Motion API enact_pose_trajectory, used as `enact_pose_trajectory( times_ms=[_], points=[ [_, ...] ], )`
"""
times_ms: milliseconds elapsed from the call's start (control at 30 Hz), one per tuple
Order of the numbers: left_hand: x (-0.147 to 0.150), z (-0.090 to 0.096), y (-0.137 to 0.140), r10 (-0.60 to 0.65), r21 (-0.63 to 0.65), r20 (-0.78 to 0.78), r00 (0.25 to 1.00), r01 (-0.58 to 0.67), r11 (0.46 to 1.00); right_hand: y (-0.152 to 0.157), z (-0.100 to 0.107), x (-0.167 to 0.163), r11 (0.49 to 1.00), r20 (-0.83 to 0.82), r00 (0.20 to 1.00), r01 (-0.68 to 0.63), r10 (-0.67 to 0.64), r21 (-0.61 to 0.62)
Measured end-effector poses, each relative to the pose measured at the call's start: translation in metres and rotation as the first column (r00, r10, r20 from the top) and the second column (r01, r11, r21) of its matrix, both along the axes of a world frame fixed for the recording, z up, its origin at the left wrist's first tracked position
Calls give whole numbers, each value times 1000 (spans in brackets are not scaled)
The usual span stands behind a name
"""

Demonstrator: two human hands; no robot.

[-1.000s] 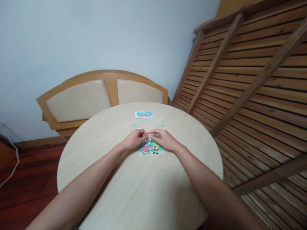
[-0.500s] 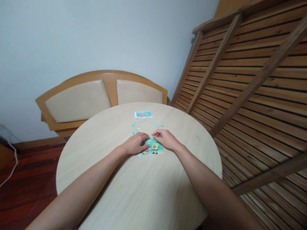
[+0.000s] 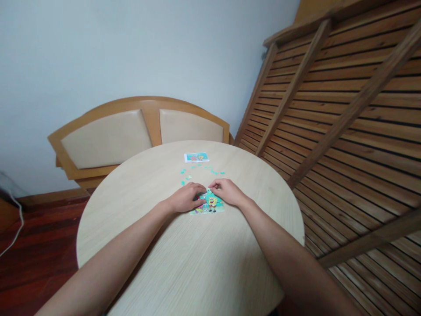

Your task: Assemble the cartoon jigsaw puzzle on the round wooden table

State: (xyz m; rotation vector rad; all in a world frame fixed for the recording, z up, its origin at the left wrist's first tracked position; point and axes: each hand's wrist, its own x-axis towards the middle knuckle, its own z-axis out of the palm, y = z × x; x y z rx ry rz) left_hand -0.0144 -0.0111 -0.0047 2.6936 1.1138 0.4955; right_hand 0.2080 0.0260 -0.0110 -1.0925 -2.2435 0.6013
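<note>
A partly assembled jigsaw puzzle (image 3: 213, 202) with cartoon figures on a turquoise ground lies flat on the table in front of me. My left hand (image 3: 188, 197) rests over its left side, thumb and fingers apart, covering part of the picture. At the puzzle's top edge, my right hand (image 3: 225, 191) has its thumb and fingertips pinched on a small puzzle piece (image 3: 208, 190), mostly hidden by the fingers. The fingertips of both hands are close together there.
Several loose turquoise pieces (image 3: 183, 171) lie in an arc beyond my hands. Behind them is a picture card (image 3: 196, 157) with similar figures. The round pale table (image 3: 184, 263) stands by a padded headboard (image 3: 108, 136); a slatted wooden panel (image 3: 329, 123) leans at the right.
My right fingertips have shifted very slightly down toward the puzzle's top edge with the small piece. My left hand has barely moved. The loose pieces and the card stay put.
</note>
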Motion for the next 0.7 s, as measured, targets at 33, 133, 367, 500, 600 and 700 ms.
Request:
enact_pose_trajectory(
  times_ms=[33, 133, 367, 500, 600, 700],
  points=[
    [0, 0, 0, 1, 0, 4, 1000, -1, 1000, 0, 0, 0, 1000, 1, 1000, -1, 1, 1],
    [0, -1, 0, -5, 7, 20, 1000, 5, 1000, 2, -2, 1, 1000, 8, 1000, -11, 11, 13],
    [-1, -1, 0, -16, 13, 29, 999, 16, 1000, 7, -8, 1, 997, 48, 999, -21, 17, 77],
    [0, 0, 0, -11, 7, 19, 1000, 11, 1000, 7, -9, 1, 993, 93, 996, -11, 0, 119],
    [0, 1, 0, -15, 10, 22, 1000, 15, 1000, 7, -9, 1, 991, 118, 993, 2, -17, 132],
    [0, 0, 0, -18, 15, 24, 1000, 18, 1000, 6, -9, 1, 991, 132, 991, 7, -25, 133]
  ],
)
